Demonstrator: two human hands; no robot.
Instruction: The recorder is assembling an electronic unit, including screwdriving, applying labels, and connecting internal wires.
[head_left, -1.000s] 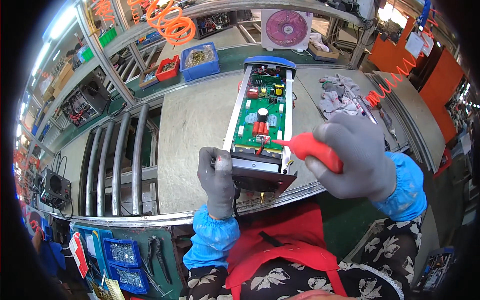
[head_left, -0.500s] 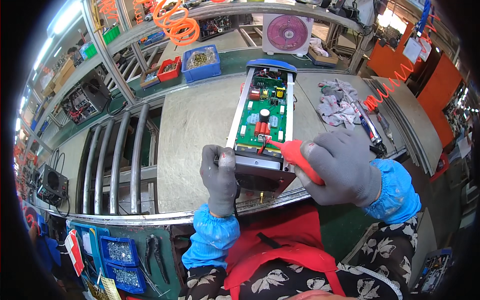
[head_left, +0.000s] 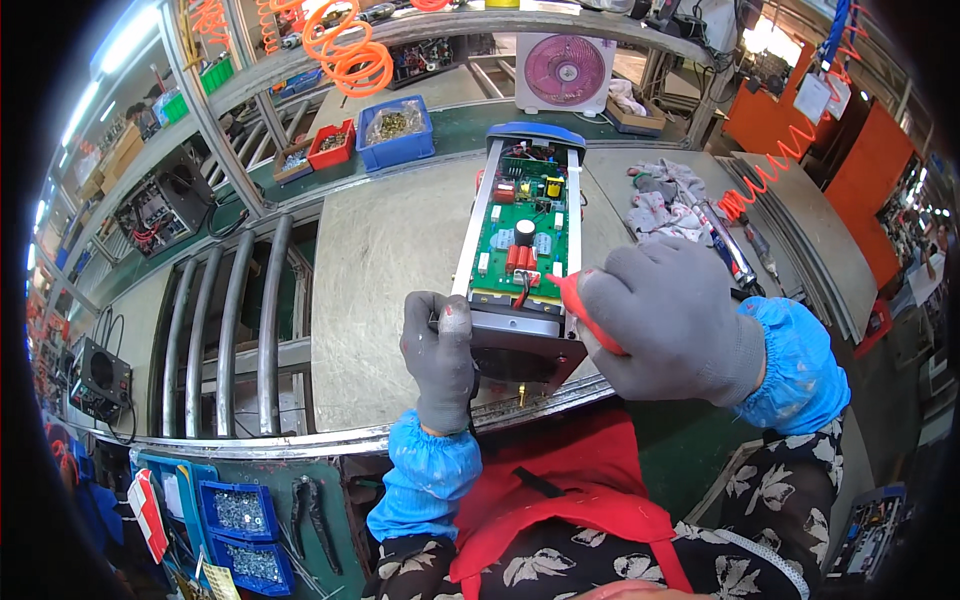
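Note:
An open electronic unit with a green circuit board lies lengthwise on the bench, its dark end panel toward me. My left hand, in a grey glove, grips the unit's near left corner. My right hand, also gloved, is closed around a red-handled screwdriver whose tip points at the near right edge of the unit. Blue sleeve covers sit on both wrists.
A blue bin and a red bin of small parts stand at the back left, a pink fan behind the unit. Crumpled rags and a power driver lie at the right. Metal rollers run on the left.
My right hand has moved down and left with the screwdriver, from above the board to the unit's near right edge. The left hand stays on the corner.

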